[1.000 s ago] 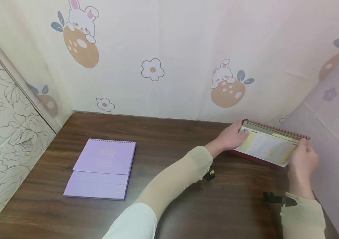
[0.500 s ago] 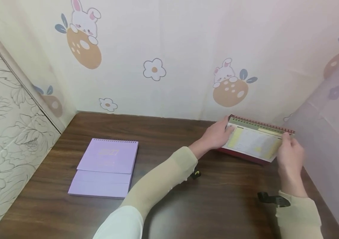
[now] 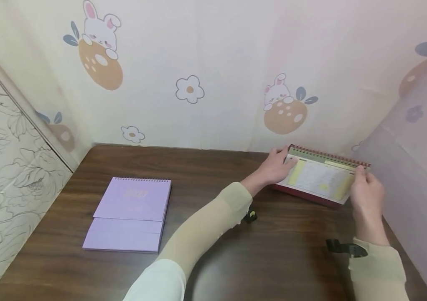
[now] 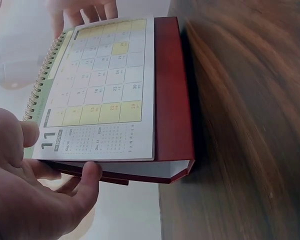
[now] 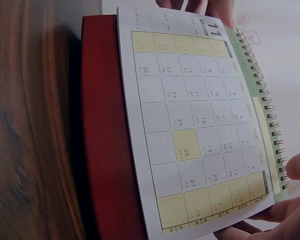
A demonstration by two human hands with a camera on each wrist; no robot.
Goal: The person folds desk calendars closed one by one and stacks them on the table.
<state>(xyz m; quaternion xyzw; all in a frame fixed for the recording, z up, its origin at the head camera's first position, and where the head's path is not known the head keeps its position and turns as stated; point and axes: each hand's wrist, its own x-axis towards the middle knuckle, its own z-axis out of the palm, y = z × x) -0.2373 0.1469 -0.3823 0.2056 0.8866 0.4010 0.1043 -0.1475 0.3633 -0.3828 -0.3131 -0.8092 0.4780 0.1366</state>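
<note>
A spiral-bound desk calendar [image 3: 318, 179] stands tilted near the back right corner of the table. Its white and yellow November page [image 4: 102, 82] faces the person, and a dark red stand [image 4: 174, 95] shows below the page. My left hand [image 3: 275, 167] grips the calendar's left end, thumb toward the front near the spiral. At the opposite end, my right hand [image 3: 367, 194] holds the side edge close to the coil; its other fingers are partly hidden behind the calendar. A lilac 2027 desk calendar [image 3: 130, 200] lies to the left, apart from both hands.
The dark wood-grain table [image 3: 273, 259] meets a bunny-print curtain [image 3: 228, 62] at the back. A pale lilac fabric side [image 3: 420, 167] runs close beside the right hand. On the left stands a panel with line-drawn flowers [image 3: 6, 175].
Both hands have shifted the red-based calendar to the left along the back of the table, mostly in the first half second. The lilac calendar stays where it was.
</note>
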